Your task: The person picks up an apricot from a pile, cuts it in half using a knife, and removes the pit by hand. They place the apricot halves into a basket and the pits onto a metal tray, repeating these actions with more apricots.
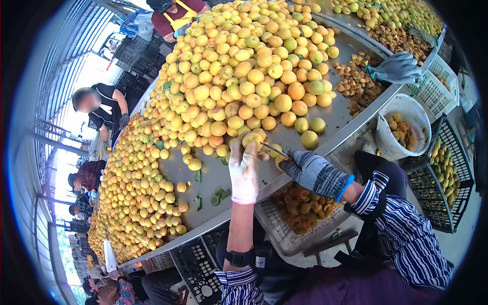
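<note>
My left hand [244, 175], in a white glove with stained fingertips, grips a yellow apricot [252, 138] over the metal table [231, 206]. In a grey knit glove with a blue cuff, my right hand [316, 174] is closed around a small knife [271, 148]. The thin blade points left and meets the apricot between my fingers. More apricots [223, 76] are heaped just beyond my hands, and a few lie loose near the knife. Green leaves [218, 195] rest on the metal left of my left wrist.
Below the table edge, a crate [282, 244] holds cut apricot pieces. To the right stand a white bucket [387, 145] with fruit pieces and a black crate [432, 201]. Grey gloves [399, 68] lie by brown pits [358, 81]. Other people [109, 104] work along the far side.
</note>
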Available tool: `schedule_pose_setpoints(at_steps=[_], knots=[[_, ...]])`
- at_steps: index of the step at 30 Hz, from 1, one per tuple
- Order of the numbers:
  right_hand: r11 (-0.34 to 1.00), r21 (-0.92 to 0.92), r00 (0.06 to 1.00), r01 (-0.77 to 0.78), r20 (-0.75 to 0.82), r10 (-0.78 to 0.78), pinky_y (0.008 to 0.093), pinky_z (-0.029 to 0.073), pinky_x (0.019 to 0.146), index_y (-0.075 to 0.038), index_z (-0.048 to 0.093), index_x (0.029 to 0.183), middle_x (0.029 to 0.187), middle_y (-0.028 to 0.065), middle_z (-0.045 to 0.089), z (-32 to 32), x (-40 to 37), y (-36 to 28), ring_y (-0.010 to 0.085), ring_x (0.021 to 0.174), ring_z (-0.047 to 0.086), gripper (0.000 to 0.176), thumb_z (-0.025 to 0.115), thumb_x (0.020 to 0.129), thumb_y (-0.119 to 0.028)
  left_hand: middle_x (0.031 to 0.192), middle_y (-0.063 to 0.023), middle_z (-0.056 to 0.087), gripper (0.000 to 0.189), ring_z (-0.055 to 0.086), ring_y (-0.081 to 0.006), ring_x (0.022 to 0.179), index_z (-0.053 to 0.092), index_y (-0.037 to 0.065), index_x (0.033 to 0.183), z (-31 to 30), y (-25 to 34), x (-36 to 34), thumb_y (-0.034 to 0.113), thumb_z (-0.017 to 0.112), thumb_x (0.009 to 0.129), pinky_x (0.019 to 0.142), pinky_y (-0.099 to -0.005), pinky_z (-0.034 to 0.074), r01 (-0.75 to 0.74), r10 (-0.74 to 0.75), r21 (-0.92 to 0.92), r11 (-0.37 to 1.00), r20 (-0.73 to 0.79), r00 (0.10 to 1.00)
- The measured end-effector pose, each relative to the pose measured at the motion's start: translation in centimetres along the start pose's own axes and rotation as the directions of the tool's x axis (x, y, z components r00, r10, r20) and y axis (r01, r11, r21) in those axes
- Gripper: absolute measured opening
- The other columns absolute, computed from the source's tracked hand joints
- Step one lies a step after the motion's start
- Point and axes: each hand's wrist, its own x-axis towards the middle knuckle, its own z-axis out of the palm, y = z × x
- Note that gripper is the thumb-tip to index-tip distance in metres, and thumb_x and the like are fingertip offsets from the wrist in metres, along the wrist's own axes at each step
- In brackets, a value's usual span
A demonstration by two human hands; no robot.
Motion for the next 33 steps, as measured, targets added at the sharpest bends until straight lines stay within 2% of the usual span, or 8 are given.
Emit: schedule_pose_setpoints(at_steps=[7, 13, 17, 20, 22, 25, 32, 33], knots=[[0.995, -0.1, 0.997, -0.03, -0.08, 0.022, 0.0441, 0.047, 0.062, -0.001, 0.058, 0.09, 0.072, 0.0226, 0.059, 1.4, -0.2, -0.2, 0.0388, 0.07, 0.06, 0.025, 0.056, 0.09, -0.025, 0.106, -0.012, 0.06, 0.053, 0.062, -0.0208, 0.089, 0.047, -0.001, 0.118, 0.7, -1.0, 0.2, 0.044, 0.056, 0.091, 0.063, -0.0279, 0.048, 0.161, -0.174, -0.307, 0.938, -0.014, 0.985], [0.991, -0.136, 1.0, -0.004, -0.031, -0.001, 0.0462, 0.048, 0.067, 0.0, 0.057, 0.093, 0.075, 0.0218, 0.061, 0.0, -0.3, 0.0, 0.0383, 0.073, 0.061, 0.029, 0.05, 0.091, -0.028, 0.08, -0.0043, 0.056, 0.049, 0.05, -0.0091, 0.058, 0.052, 0.002, 0.116, -1.5, -1.7, 1.3, 0.045, 0.049, 0.093, 0.051, -0.0233, 0.04, 0.188, -0.175, 0.333, 0.924, -0.069, 0.982], [0.998, -0.041, 0.998, -0.045, 0.033, 0.047, 0.0458, 0.048, 0.065, 0.0, 0.057, 0.09, 0.075, 0.0222, 0.061, -0.1, -0.3, 0.1, 0.0374, 0.072, 0.061, 0.028, 0.049, 0.092, -0.027, 0.062, 0.0, 0.044, 0.048, 0.039, -0.0063, 0.05, 0.055, 0.003, 0.097, -0.4, -2.1, 1.2, 0.05, 0.046, 0.093, 0.046, -0.0222, 0.032, -0.089, 0.119, 0.544, 0.834, -0.019, 0.993], [0.975, -0.16, 0.98, 0.156, -0.101, -0.174, 0.0448, 0.046, 0.062, 0.001, 0.057, 0.092, 0.071, 0.0231, 0.059, 1.4, -0.6, 1.4, 0.0394, 0.071, 0.06, 0.024, 0.055, 0.09, -0.024, 0.061, 0.0006, 0.042, 0.049, 0.034, -0.0062, 0.047, 0.054, 0.005, 0.091, 0.4, -2.2, 1.2, 0.053, 0.043, 0.093, 0.042, -0.0227, 0.027, 0.075, -0.042, 0.412, 0.908, -0.088, 0.995], [0.989, -0.125, 0.987, 0.073, -0.13, -0.09, 0.0454, 0.046, 0.061, 0.001, 0.056, 0.092, 0.071, 0.0235, 0.059, 2.1, -0.3, 1.6, 0.0395, 0.071, 0.06, 0.024, 0.055, 0.09, -0.023, 0.061, 0.0011, 0.044, 0.052, 0.03, -0.0062, 0.043, 0.056, 0.006, 0.092, 1.1, -1.6, 0.8, 0.056, 0.042, 0.092, 0.039, -0.022, 0.022, 0.379, -0.376, 0.04, 0.925, -0.06, 0.925], [0.995, -0.099, 0.991, -0.017, -0.137, 0.004, 0.0469, 0.046, 0.06, 0.001, 0.055, 0.094, 0.071, 0.0242, 0.059, 2.8, -0.3, 1.6, 0.04, 0.069, 0.059, 0.023, 0.054, 0.089, -0.021, 0.059, 0.0024, 0.044, 0.053, 0.027, -0.006, 0.041, 0.055, 0.008, 0.088, 2.3, -0.6, 1.0, 0.06, 0.042, 0.09, 0.037, -0.0205, 0.018, 0.506, -0.523, -0.168, 0.846, -0.077, 0.849], [0.98, -0.184, 0.989, -0.081, -0.137, 0.056, 0.0475, 0.046, 0.059, 0.001, 0.053, 0.097, 0.068, 0.0229, 0.059, 2.7, -0.6, 1.0, 0.0394, 0.067, 0.059, 0.024, 0.052, 0.09, -0.022, 0.061, 0.0034, 0.047, 0.058, 0.031, -0.0056, 0.041, 0.056, 0.008, 0.089, 3.5, -0.8, 0.8, 0.063, 0.036, 0.09, 0.037, -0.0198, 0.02, 0.571, -0.598, -0.204, 0.795, -0.116, 0.793], [0.974, -0.216, 0.989, -0.072, -0.143, 0.042, 0.0475, 0.046, 0.059, 0.001, 0.053, 0.097, 0.068, 0.0226, 0.059, 2.7, -0.6, 1.0, 0.0392, 0.066, 0.059, 0.025, 0.052, 0.09, -0.022, 0.066, 0.0018, 0.05, 0.058, 0.038, -0.0066, 0.046, 0.057, 0.008, 0.093, 3.5, -1.9, 0.8, 0.063, 0.036, 0.09, 0.039, -0.0204, 0.026, 0.455, -0.465, -0.097, 0.885, -0.202, 0.862]])
